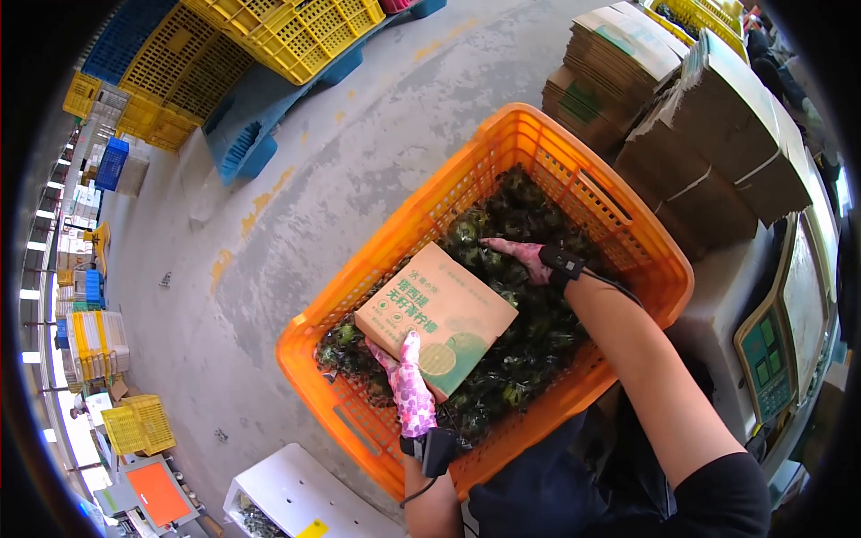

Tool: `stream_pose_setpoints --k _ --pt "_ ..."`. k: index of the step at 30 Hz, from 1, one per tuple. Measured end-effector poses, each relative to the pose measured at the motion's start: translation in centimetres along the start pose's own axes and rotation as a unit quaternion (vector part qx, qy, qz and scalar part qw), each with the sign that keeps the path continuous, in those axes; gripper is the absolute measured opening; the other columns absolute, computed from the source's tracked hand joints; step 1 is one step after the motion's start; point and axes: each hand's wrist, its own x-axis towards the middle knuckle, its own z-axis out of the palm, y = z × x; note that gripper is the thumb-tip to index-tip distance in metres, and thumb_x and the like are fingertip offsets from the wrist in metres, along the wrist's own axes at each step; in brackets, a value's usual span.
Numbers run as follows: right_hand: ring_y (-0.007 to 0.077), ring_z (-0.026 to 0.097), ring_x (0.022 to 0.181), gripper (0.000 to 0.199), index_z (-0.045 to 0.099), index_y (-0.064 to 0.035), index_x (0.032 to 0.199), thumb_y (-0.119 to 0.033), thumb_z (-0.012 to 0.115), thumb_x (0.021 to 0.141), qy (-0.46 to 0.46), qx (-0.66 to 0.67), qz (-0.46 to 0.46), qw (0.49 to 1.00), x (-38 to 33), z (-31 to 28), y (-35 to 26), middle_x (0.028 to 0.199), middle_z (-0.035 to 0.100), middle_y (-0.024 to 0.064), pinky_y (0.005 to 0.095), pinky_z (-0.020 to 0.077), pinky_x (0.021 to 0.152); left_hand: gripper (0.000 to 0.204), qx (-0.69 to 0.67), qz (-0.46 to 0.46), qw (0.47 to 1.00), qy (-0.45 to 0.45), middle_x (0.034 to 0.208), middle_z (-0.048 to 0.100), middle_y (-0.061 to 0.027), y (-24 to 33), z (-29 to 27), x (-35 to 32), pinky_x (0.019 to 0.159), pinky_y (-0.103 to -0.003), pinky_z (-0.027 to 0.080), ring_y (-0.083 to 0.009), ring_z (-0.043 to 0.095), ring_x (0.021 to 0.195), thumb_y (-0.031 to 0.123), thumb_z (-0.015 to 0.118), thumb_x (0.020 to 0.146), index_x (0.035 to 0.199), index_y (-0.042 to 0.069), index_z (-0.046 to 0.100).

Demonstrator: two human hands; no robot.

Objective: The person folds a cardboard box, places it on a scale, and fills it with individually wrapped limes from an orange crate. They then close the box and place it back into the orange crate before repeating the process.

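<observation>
A brown cardboard box (pixel 439 309) with green print lies over the contents of a large orange plastic crate (pixel 314 372). My left hand (pixel 412 394), in a pink patterned glove, grips the box's near edge, thumb on top and fingers underneath. Dark green items in shiny clear plastic (pixel 516 399) fill the lower part of the crate; their exact kind is hard to make out. To the right of the box, my right hand (pixel 527 259), also in a pink glove, reaches down onto these items with its fingers stretched to the left. Nothing is visibly held in it.
Stacked flattened cardboard (pixel 700 152) stands beyond the crate's right side. A weighing scale (pixel 769 359) is close to my right arm. Yellow crates (pixel 287 36) sit on a blue pallet (pixel 247 148) at the far left. A white bin (pixel 305 493) stands near the bottom.
</observation>
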Motion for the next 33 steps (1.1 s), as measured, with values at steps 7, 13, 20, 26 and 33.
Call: stream_pose_setpoints --k 7,13,20,26,33 --pt "0.0170 0.057 0.116 0.051 0.049 -0.0083 0.138 -0.043 0.045 0.101 -0.043 0.443 0.171 0.879 -3.2 7.8 -8.3 0.134 0.057 0.0074 0.0330 0.0437 0.101 0.070 -0.145 -0.068 0.985 -0.065 0.137 0.048 -0.0134 -1.8 -3.4 1.2 0.098 -0.044 0.048 -0.0284 0.055 0.116 0.027 0.061 0.092 0.150 0.012 0.026" --pt "0.0212 0.049 0.130 0.040 0.054 -0.0013 0.133 -0.025 0.048 0.102 -0.063 -0.036 -0.231 0.970 -10.4 6.5 -20.0 0.135 0.056 0.0172 0.0343 0.0379 0.108 0.062 -0.347 -0.082 0.925 -0.133 0.130 0.057 -0.0149 -4.3 -8.2 4.1 0.100 -0.046 0.047 -0.0311 0.057 0.115 0.045 0.057 0.091 0.137 0.004 0.047" --pt "0.0429 0.025 0.141 0.107 0.025 -0.0111 0.152 -0.062 0.073 0.071 0.285 -0.173 0.115 0.936 0.1 -0.8 -8.8 0.155 0.020 0.0258 0.0453 0.0285 0.114 0.041 -0.553 -0.266 0.650 -0.449 0.110 0.062 -0.0160 -2.4 -4.1 4.4 0.094 -0.047 0.045 -0.0323 0.060 0.097 0.030 0.050 0.100 0.138 0.018 0.040" --pt "0.0484 0.021 0.142 0.100 0.034 -0.0226 0.149 -0.063 0.075 0.067 0.220 -0.239 0.207 0.923 5.2 6.2 -7.5 0.158 0.013 0.0238 0.0479 0.0324 0.112 0.047 -0.565 -0.283 0.628 -0.455 0.115 0.061 -0.0169 -0.9 -3.6 4.0 0.095 -0.046 0.044 -0.0323 0.060 0.101 0.035 0.052 0.098 0.140 0.018 0.039" --pt "0.0415 0.047 0.124 0.072 0.057 -0.0146 0.131 -0.048 0.077 0.070 0.235 -0.344 0.119 0.901 5.1 4.8 -5.6 0.150 0.032 0.0202 0.0440 0.0439 0.102 0.053 -0.571 -0.270 0.631 -0.450 0.118 0.062 -0.0147 -3.0 -4.4 3.6 0.093 -0.045 0.048 -0.0288 0.061 0.104 0.043 0.056 0.093 0.137 0.014 0.044"
